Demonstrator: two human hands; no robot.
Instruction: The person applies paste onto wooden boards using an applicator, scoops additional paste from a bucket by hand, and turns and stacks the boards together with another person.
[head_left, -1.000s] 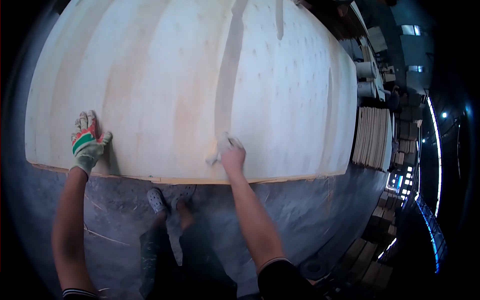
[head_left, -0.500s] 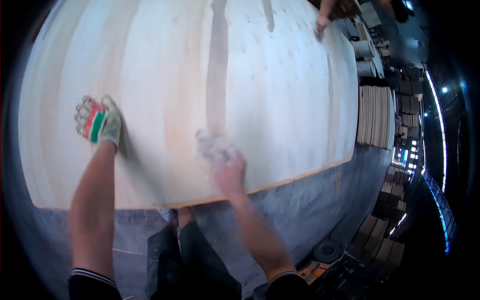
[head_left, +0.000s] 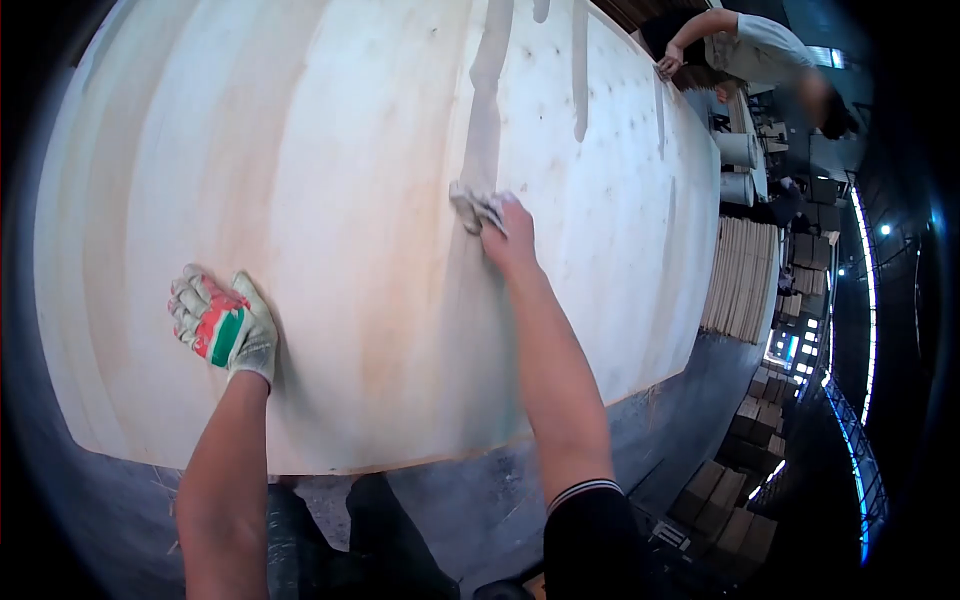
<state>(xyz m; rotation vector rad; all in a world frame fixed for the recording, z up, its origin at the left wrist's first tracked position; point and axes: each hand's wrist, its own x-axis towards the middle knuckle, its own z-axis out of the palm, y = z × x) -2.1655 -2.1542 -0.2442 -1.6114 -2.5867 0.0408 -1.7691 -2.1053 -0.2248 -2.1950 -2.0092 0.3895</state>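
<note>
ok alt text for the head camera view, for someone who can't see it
A person's bare right hand holds what looks like a crumpled rag at the near end of a grey streak on a large pale wooden board; their gloved left hand is spread over its left side. Another person leans at the far right.

The gloved left grip point(head_left: 222, 318) rests on a wooden sheet point(head_left: 350, 200), the right grip point(head_left: 512, 235) holding a cloth point(head_left: 466, 207).

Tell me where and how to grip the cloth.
Probably grip the cloth by its near-right end, coming from the near right, as the right hand does: it is crumpled, so folds should bunch easily there, leaving its far-left part free over the sheet.
</note>
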